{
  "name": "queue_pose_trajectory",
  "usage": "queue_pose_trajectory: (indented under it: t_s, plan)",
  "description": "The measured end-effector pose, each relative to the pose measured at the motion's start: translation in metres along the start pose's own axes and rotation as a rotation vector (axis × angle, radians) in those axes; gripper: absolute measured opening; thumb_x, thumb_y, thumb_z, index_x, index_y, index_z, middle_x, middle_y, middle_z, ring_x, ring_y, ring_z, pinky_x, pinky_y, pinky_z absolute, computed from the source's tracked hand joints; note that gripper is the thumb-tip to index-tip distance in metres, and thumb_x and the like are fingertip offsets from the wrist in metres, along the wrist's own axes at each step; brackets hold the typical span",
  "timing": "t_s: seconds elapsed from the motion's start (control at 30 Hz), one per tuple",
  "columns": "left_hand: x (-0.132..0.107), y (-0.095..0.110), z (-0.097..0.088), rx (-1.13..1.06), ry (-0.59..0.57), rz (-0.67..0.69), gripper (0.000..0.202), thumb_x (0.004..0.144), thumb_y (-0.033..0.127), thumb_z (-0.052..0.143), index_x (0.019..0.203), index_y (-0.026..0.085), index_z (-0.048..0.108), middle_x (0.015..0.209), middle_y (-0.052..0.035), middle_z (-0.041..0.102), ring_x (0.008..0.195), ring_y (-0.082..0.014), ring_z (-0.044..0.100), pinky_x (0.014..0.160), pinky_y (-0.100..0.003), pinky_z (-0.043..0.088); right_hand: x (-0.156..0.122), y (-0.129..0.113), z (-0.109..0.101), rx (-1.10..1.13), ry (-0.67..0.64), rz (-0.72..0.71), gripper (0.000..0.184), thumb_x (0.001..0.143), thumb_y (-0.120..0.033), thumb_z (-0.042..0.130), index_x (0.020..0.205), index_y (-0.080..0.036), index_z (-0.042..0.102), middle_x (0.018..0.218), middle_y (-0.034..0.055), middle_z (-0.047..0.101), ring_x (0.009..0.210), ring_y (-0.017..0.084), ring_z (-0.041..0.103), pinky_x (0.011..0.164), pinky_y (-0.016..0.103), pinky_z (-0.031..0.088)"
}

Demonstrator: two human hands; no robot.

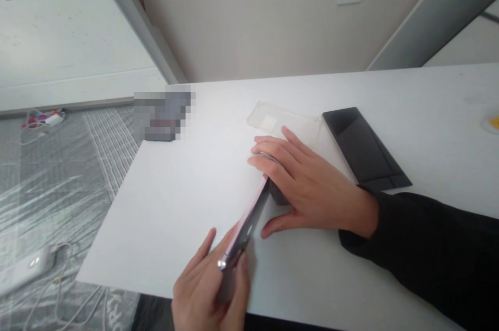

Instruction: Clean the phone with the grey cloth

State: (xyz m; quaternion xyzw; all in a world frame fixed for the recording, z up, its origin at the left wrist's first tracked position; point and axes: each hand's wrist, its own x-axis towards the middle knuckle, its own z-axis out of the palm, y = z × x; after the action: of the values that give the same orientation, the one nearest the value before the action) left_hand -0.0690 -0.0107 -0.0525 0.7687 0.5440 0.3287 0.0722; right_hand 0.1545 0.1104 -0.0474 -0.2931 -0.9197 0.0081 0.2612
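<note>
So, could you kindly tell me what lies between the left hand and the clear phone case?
Above the left hand, the head view shows a smartphone on edge and the right hand gripping its far end.

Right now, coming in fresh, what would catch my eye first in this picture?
Your eye would go to the two bare hands in the middle of the white table: the left hand at the near edge and the right hand, coming from a black sleeve, both on a slim phone with a pink edge, tilted on its side. Just beyond them lies a clear plastic phone case, with a flat black slab to its right.
</note>
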Motion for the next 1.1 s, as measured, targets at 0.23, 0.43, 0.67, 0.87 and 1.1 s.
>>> queue_pose_trajectory:
  t_s: [0.23,0.43,0.67,0.87,1.1]
  plan:
    - [-0.002,-0.002,-0.02,-0.249,0.064,-0.365,0.019,0.091,0.034,0.069,0.096,0.021,0.082,0.08,0.0017,0.08,0.056,-0.0172,0.074,0.05,-0.017,0.057,0.003,0.001,-0.004,0.015,-0.009,-0.097,0.062,0.098,-0.056,0.056,0.138,-0.009,0.048,0.124,0.0191,0.064,0.116,0.032,0.061,0.11,0.058,0.043]
    - [-0.005,0.009,-0.013,-0.348,0.136,-0.646,0.036,0.087,0.052,0.071,0.095,0.019,0.083,0.083,-0.0037,0.081,0.068,-0.0221,0.075,0.06,-0.025,0.061,0.004,-0.001,-0.011,0.213,-0.143,-0.063,0.062,0.093,-0.05,0.065,0.136,-0.009,0.048,0.124,0.0195,0.065,0.112,0.031,0.063,0.099,0.049,0.051]
    - [-0.009,-0.001,-0.019,-0.398,0.05,-0.662,0.038,0.086,0.055,0.071,0.098,0.021,0.083,0.091,-0.0052,0.081,0.077,-0.0243,0.077,0.064,-0.027,0.063,0.003,-0.004,-0.01,0.383,-0.228,0.023,0.053,0.083,-0.044,0.074,0.122,-0.014,0.055,0.116,0.0152,0.065,0.105,0.029,0.063,0.096,0.047,0.05]
    - [-0.014,-0.003,-0.018,-0.402,0.055,-0.694,0.043,0.079,0.054,0.079,0.107,0.021,0.08,0.101,-0.0081,0.081,0.088,-0.0272,0.078,0.072,-0.029,0.064,0.001,-0.004,-0.008,0.422,-0.241,0.06,0.053,0.084,-0.04,0.075,0.126,-0.015,0.054,0.121,0.015,0.064,0.107,0.028,0.063,0.096,0.045,0.05]
    - [0.002,0.014,-0.009,-0.461,0.036,-0.731,0.044,0.081,0.057,0.075,0.104,0.019,0.08,0.084,-0.0058,0.08,0.078,-0.0242,0.076,0.069,-0.029,0.064,-0.001,-0.005,-0.005,0.477,-0.245,0.064,0.062,0.084,-0.045,0.079,0.131,-0.015,0.052,0.124,0.0157,0.065,0.111,0.029,0.063,0.098,0.045,0.049]
